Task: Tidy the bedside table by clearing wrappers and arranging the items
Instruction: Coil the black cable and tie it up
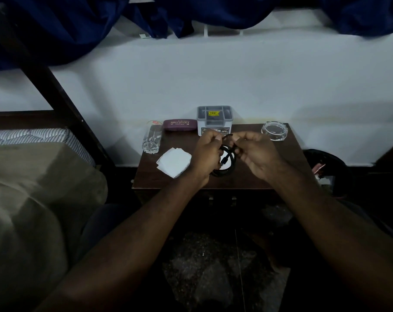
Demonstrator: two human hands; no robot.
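Note:
A black coiled cable [227, 157] hangs between both hands above the dark wooden bedside table [254, 176]. My left hand [207, 154] grips the coil's left side with curled fingers. My right hand [256, 152] pinches the cable near its top. White paper wrappers [174, 162] lie flat on the table to the left of my hands. A tall clear glass [152, 137] stands at the table's back left corner. Behind it lie a maroon spectacle case [179, 125] and a grey-and-white organiser box [214, 120]. A glass ashtray [274, 131] sits at the back right.
A bed with a striped mattress [33, 136] and a beige blanket [33, 199] is on the left. A dark bin [323, 167] with scraps stands right of the table. Blue curtains [78, 25] hang above the white wall.

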